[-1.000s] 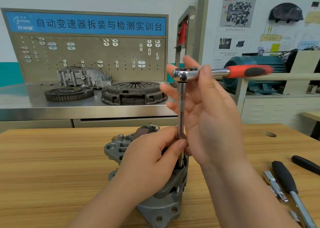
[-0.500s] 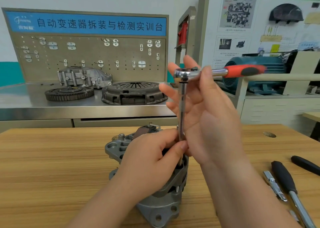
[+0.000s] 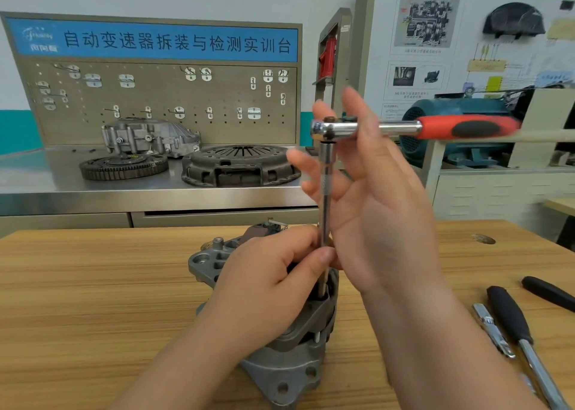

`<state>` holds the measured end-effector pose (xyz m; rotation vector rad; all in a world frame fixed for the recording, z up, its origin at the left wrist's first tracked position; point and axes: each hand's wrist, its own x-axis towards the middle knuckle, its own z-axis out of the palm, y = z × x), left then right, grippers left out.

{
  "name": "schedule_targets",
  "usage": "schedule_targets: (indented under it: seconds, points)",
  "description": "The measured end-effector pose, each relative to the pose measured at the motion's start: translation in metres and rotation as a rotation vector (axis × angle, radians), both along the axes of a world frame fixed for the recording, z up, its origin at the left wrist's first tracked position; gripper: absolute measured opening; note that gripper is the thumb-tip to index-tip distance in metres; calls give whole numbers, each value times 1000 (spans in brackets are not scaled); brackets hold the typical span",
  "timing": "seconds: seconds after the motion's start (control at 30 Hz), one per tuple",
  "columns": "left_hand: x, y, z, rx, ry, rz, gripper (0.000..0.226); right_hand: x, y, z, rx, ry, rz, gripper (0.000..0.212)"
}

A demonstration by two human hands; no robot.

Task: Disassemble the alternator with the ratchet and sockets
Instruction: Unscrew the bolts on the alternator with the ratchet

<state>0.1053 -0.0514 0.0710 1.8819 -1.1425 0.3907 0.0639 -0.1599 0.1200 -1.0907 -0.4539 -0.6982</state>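
Observation:
A grey cast alternator (image 3: 289, 366) stands on the wooden table (image 3: 93, 300) in front of me. A ratchet (image 3: 466, 128) with a red and black handle is level above it, handle pointing right. Its long chrome extension bar (image 3: 325, 191) runs straight down into the alternator's top. My left hand (image 3: 267, 285) rests on the alternator and pinches the lower end of the bar between thumb and fingers. My right hand (image 3: 376, 198) is beside the bar with fingers spread, and its thumb lies across the ratchet's chrome neck.
To the right on the table lie a black-handled driver (image 3: 510, 316), a small chrome extension (image 3: 493, 328) and another black handle (image 3: 547, 291). Behind stands a steel bench (image 3: 46, 188) with a clutch cover (image 3: 239, 167), a flywheel ring (image 3: 123, 165), a gearbox casing and a pegboard.
The ratchet handle has swung slightly back and forth on the right. Both hands stay where they were on the bar and alternator.

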Motion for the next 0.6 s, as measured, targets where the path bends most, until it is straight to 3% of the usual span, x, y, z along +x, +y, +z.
schedule_targets:
  seconds: [0.13, 0.23, 0.4, 0.6]
  points:
    - [0, 1, 1, 5, 14, -10, 19, 0, 2, -2, -53, -127, -120, 23]
    - [-1, 1, 1, -1, 3, -18, 15, 0, -1, 0, -11, -46, 19, 22]
    - [0, 1, 0, 11, -9, -40, 20, 2, -6, 0, 27, 98, 108, 43]
    - [0, 0, 1, -19, -11, -24, 21, 2, -1, -1, -47, -108, -102, 20]
